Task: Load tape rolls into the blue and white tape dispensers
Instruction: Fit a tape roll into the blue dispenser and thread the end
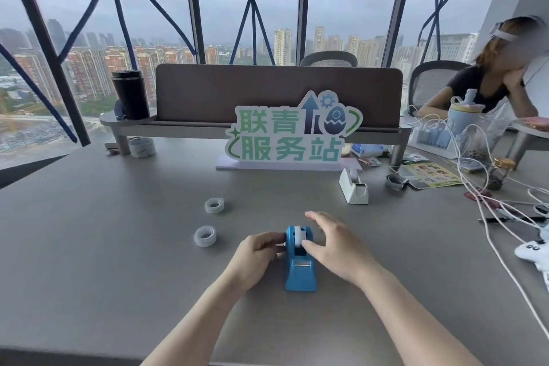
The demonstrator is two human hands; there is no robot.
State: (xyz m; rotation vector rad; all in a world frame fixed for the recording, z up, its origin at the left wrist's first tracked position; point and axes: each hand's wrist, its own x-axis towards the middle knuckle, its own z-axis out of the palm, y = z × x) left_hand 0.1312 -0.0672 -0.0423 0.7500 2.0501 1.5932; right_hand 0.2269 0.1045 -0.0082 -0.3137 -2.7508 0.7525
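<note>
where the grey desk (89, 246) runs up to a wall of tall windows (267, 9) crossed with blue tape strips, a blue tape dispenser (300, 269) stands near its front edge between two bare hands. the left hand (257, 252) is curled against the dispenser's left side, fingers pinched at the white hub. the right hand (332, 242) lies spread and loose, its thumb touching the white roll (298, 236) seated in the top of the dispenser. two clear tape rolls lie flat on the desk to the left, one nearer (205, 235) and one farther back (214, 205), well apart from the hands. a white tape dispenser (354, 186) stands farther back on the right, beside a green and white sign (292, 134). behind the sign runs a brown divider panel (276, 92) on a raised shelf, with a black tumbler (130, 93) at its left end. white cables (490, 202) sprawl across the right side, where another person (487, 80) sits leaning on one hand. beyond the glass, apartment towers stand under a grey sky.
</note>
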